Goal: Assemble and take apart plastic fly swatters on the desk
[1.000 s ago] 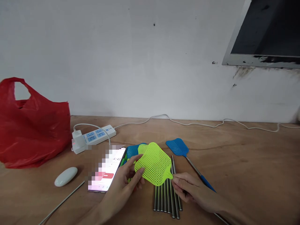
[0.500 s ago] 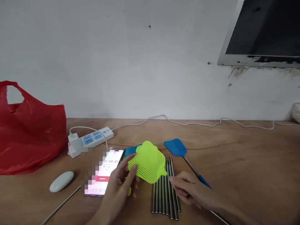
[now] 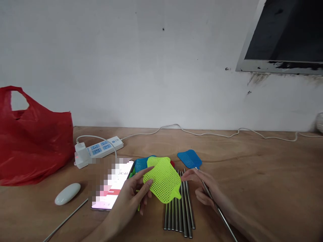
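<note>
My left hand pinches a yellow-green fly swatter head between thumb and fingers, its short neck pointing down to the right. In my right hand lies a thin metal rod, its tip up and apart from the neck; the index finger reaches left. Beneath the held head, several metal rods lie side by side on the table. Behind it is a pile with a blue swatter head and another yellow-green one. A blue fly swatter lies beyond my right hand, which hides its handle.
Left of my left hand lies a lit phone, partly pixelated. Farther left are a white oval object, a power strip with a plugged-in charger, and a red plastic bag. A white cable runs along the wall.
The swatter head has tilted and shifted slightly right and down. My right hand has raised the rod's tip up and right, away from the neck, and its index finger has extended.
</note>
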The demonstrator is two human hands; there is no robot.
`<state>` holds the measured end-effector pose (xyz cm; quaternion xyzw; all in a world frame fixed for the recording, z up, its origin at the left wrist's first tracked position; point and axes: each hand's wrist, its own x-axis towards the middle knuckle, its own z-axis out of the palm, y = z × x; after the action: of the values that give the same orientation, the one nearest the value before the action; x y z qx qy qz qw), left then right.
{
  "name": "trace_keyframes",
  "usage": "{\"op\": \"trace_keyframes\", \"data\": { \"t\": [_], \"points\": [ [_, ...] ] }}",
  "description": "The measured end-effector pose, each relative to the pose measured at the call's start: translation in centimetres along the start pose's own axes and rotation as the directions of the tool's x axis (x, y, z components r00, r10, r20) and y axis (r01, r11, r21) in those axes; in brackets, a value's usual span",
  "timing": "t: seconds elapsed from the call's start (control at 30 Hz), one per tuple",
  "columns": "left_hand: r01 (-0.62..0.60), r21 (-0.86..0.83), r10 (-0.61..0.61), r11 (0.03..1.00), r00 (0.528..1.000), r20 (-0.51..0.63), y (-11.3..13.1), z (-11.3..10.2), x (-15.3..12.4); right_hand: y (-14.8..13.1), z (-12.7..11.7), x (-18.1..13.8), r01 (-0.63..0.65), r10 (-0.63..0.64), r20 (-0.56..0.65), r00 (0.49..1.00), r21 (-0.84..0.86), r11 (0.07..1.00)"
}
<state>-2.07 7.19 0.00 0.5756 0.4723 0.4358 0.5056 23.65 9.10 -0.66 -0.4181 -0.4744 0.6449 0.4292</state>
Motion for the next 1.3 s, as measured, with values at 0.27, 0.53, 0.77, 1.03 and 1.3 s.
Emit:
{"op": "trace_keyframes", "data": {
  "t": [0.27, 0.53, 0.77, 1.03, 1.3],
  "points": [
    [-0.058, 0.003, 0.058, 0.998, 0.997, 0.060, 0.0, -0.1, -0.2, 0.5, 0.0, 0.0, -0.054, 0.055, 0.021, 0.998, -0.060, 0.997],
    [-0.219, 0.380, 0.205, 0.899, 0.976, 0.079, 0.1, -0.3, -0.4, 0.6, -0.1, 0.2, -0.028, 0.024, -0.066, 0.998, -0.063, 0.998],
    [-0.512, 0.725, 0.502, 0.461, 0.824, 0.263, -0.3, -0.5, -0.4, 0.4, 1.1, 0.3, -0.019, 0.021, 0.026, 0.999, -0.055, 0.998],
    [-0.518, 0.828, 0.417, 0.215, 0.816, 0.402, -1.2, -0.7, 0.0, -0.2, 1.7, 0.6, -0.044, 0.048, 0.085, 0.995, -0.046, 0.998],
    [-0.458, 0.871, 0.360, 0.180, 0.854, 0.375, -1.0, -0.7, 0.2, 0.0, 1.1, 1.2, -0.104, 0.106, -0.046, 0.993, 0.059, 0.993]
  ]
}}
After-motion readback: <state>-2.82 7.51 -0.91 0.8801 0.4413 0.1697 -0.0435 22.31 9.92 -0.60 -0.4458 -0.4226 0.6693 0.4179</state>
